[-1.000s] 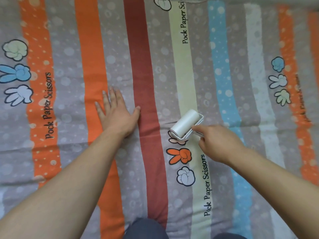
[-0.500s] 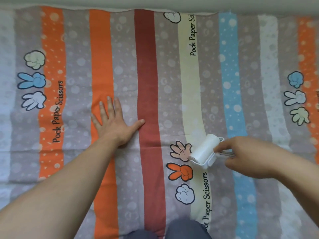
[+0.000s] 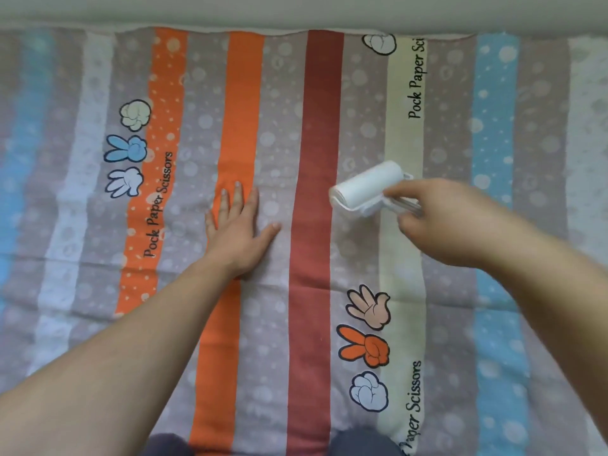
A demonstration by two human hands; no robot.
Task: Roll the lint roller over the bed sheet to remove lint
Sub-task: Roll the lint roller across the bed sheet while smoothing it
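Observation:
A striped bed sheet (image 3: 286, 103) with orange, red, cream and blue bands fills the view. The white lint roller (image 3: 365, 184) lies on the grey and cream stripes right of the red band, tilted up to the right. My right hand (image 3: 437, 218) is closed around its clear handle, forefinger reaching toward the roll. My left hand (image 3: 238, 230) presses flat on the sheet, fingers spread, across the orange and grey stripes left of the red band.
The sheet's far edge (image 3: 296, 31) runs along the top, with a pale surface beyond it. Printed cartoon hands (image 3: 367, 347) and "Pock Paper Scissors" text mark the cream stripe. My knees in dark cloth (image 3: 362, 442) show at the bottom edge.
The roller has travelled away from me along the cream stripe, past the printed hands. My left hand stays flat on the sheet. The view has shifted so that more of the sheet's left side shows.

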